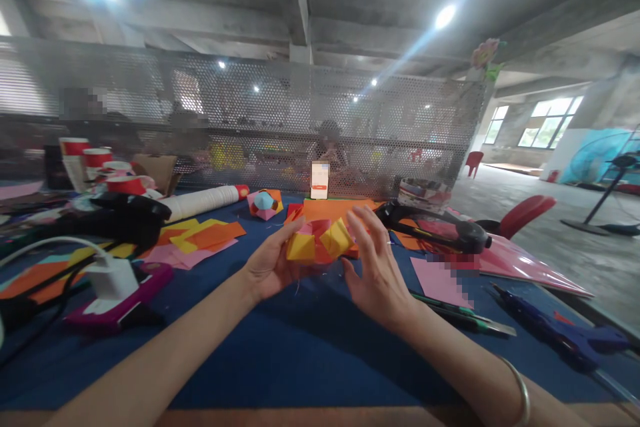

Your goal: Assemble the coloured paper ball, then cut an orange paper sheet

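Note:
Above the blue table cover (300,360), a folded paper piece (303,248) in yellow, orange and pink is held by my left hand (273,260), whose fingers wrap its left side and underside. My right hand (377,267) is at the right side of the piece, fingers bent and spread, thumb apart from them. Its fingertips come close to the yellow corner, and whether they touch it is unclear. Behind the piece lie orange paper sheets (343,211). A finished-looking paper shape (265,203) in blue, pink and orange rests farther back on the left.
A lit phone (320,180) stands against the perforated metal screen (250,113). On the right lie a blue glue gun (555,330), a craft knife (475,321) and pink paper (443,280). Left are a purple power strip (155,277), loose coloured sheets (215,237) and stacked paper cups (203,203).

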A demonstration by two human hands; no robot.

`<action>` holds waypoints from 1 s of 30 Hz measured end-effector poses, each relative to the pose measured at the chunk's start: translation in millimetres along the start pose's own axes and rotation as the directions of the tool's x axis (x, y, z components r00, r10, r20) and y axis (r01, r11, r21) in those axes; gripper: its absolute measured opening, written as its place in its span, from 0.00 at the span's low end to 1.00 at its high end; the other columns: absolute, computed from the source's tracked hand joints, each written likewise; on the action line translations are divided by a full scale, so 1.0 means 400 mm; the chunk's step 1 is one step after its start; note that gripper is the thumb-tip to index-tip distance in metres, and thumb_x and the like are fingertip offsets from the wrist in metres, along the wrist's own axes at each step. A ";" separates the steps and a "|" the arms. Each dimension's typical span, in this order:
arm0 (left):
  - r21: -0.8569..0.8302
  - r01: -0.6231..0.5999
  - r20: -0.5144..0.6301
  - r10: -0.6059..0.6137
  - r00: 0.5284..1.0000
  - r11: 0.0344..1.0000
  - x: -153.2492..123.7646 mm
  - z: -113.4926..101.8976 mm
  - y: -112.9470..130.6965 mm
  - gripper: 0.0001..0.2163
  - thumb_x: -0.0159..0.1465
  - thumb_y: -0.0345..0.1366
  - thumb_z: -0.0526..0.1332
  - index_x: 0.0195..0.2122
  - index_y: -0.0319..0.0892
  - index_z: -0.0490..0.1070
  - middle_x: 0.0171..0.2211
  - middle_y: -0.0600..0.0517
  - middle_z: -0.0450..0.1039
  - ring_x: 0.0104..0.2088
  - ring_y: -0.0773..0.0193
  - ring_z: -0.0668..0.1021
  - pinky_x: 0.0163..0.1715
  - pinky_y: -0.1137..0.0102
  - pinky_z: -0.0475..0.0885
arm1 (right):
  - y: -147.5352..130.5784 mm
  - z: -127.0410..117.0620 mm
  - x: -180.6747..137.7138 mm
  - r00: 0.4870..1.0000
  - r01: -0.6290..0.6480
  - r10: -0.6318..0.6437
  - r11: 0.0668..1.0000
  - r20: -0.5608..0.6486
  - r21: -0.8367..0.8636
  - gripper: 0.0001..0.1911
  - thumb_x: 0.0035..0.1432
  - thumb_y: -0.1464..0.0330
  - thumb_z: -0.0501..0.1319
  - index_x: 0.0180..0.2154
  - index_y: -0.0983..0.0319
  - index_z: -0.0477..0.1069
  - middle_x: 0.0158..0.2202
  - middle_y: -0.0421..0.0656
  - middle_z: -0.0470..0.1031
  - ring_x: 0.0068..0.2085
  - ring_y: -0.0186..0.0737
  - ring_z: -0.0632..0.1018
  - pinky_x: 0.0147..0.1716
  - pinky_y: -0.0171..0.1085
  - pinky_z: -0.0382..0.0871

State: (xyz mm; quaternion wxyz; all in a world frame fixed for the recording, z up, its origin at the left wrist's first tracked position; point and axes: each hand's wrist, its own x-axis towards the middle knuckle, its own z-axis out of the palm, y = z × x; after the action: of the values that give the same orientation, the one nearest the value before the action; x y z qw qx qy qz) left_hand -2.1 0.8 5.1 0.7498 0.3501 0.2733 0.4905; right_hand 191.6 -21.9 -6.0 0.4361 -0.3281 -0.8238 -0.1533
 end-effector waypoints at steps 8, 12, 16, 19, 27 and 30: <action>0.020 0.026 -0.078 -0.025 0.997 0.999 0.001 0.005 0.014 0.20 0.62 0.54 0.59 0.44 0.43 0.75 0.38 0.46 0.80 0.31 0.57 0.81 0.30 0.63 0.77 | 0.032 0.001 -0.007 0.987 -0.152 0.135 0.953 0.085 0.261 0.35 0.59 0.74 0.53 0.65 0.57 0.42 0.62 0.52 0.57 0.62 0.47 0.63 0.58 0.51 0.65; 0.059 0.114 -0.109 -0.107 0.988 0.992 0.004 -0.001 0.010 0.22 0.62 0.55 0.58 0.43 0.41 0.75 0.31 0.46 0.79 0.25 0.60 0.79 0.24 0.67 0.75 | 0.012 -0.014 -0.004 0.981 -0.098 0.036 0.939 0.190 0.330 0.37 0.61 0.64 0.59 0.65 0.57 0.42 0.63 0.52 0.57 0.63 0.47 0.63 0.59 0.50 0.63; 0.084 0.136 -0.064 -0.131 0.989 0.987 0.006 -0.009 0.006 0.22 0.63 0.55 0.57 0.43 0.40 0.75 0.32 0.46 0.79 0.26 0.62 0.78 0.26 0.68 0.74 | 0.002 -0.006 -0.003 0.973 -0.101 0.025 0.941 0.231 0.322 0.33 0.62 0.65 0.58 0.64 0.56 0.48 0.61 0.50 0.62 0.63 0.46 0.63 0.61 0.51 0.60; 0.102 0.102 -0.034 -0.099 0.994 0.990 0.006 -0.009 0.009 0.23 0.62 0.56 0.56 0.44 0.41 0.74 0.35 0.45 0.78 0.28 0.61 0.79 0.27 0.66 0.75 | 0.010 0.010 -0.007 0.973 -0.127 0.059 0.945 0.223 0.302 0.29 0.63 0.67 0.56 0.63 0.57 0.50 0.60 0.50 0.63 0.63 0.45 0.64 0.60 0.50 0.61; 0.141 0.036 -0.035 -0.031 0.999 0.989 0.009 -0.015 0.003 0.17 0.61 0.45 0.64 0.46 0.39 0.74 0.34 0.46 0.78 0.26 0.63 0.78 0.22 0.70 0.74 | 0.012 0.012 -0.006 0.983 -0.130 0.089 0.953 0.159 0.273 0.31 0.57 0.74 0.57 0.61 0.57 0.54 0.57 0.48 0.66 0.58 0.43 0.68 0.57 0.45 0.66; 0.127 0.016 -0.056 -0.009 0.998 0.992 0.011 -0.021 0.008 0.18 0.60 0.47 0.63 0.46 0.40 0.74 0.35 0.45 0.79 0.28 0.59 0.79 0.22 0.68 0.75 | 0.048 0.005 0.005 0.979 -0.205 0.199 0.952 0.048 0.226 0.29 0.58 0.75 0.53 0.60 0.58 0.53 0.55 0.50 0.66 0.56 0.43 0.69 0.52 0.46 0.69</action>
State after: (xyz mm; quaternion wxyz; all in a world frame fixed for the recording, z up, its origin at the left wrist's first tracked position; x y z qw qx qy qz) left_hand -8.7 8.0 2.4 0.7214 0.3817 0.3267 0.4766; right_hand 202.4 -5.9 -6.1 0.4742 -0.3597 -0.8035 -0.0076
